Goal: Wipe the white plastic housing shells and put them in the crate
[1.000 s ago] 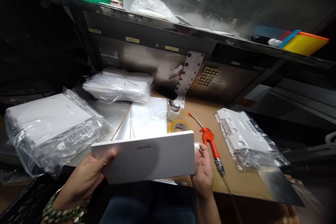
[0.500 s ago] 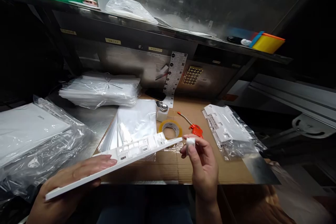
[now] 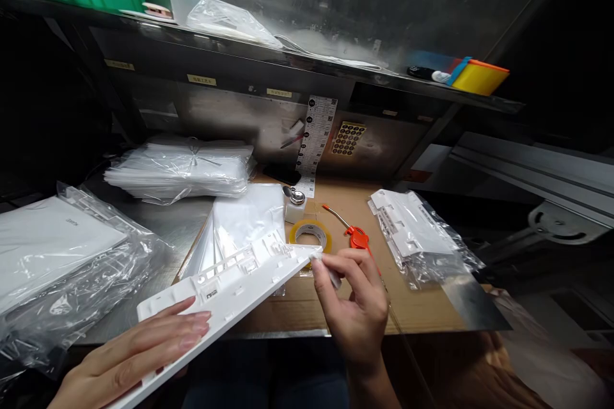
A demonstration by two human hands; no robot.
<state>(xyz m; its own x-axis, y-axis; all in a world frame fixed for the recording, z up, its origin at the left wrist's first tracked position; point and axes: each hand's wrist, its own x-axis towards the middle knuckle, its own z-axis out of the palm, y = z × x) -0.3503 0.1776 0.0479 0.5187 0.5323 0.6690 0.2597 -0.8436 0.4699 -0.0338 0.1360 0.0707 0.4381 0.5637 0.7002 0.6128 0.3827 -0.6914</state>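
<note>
A white plastic panel with cut-outs and ribs along its far side is held tilted above the front of the bench. My left hand grips its near left end, fingers lying across the inner face and the thumb hidden beneath. At the panel's right corner, my right hand pinches a small white wad, perhaps cloth or foam, against the edge. My right fingers largely cover the wad. Just behind that corner lie a roll of yellowish tape and a red-handled air blow gun.
A pump-top bottle stands behind the tape on the cardboard sheet. Clear plastic bags lie left of it, a bagged stack behind. Bagged white panels sit right, more left. A metal shelf crosses above.
The panel has tipped so more of its inner face shows. My right hand has moved left and brought the white wad onto the panel's right corner.
</note>
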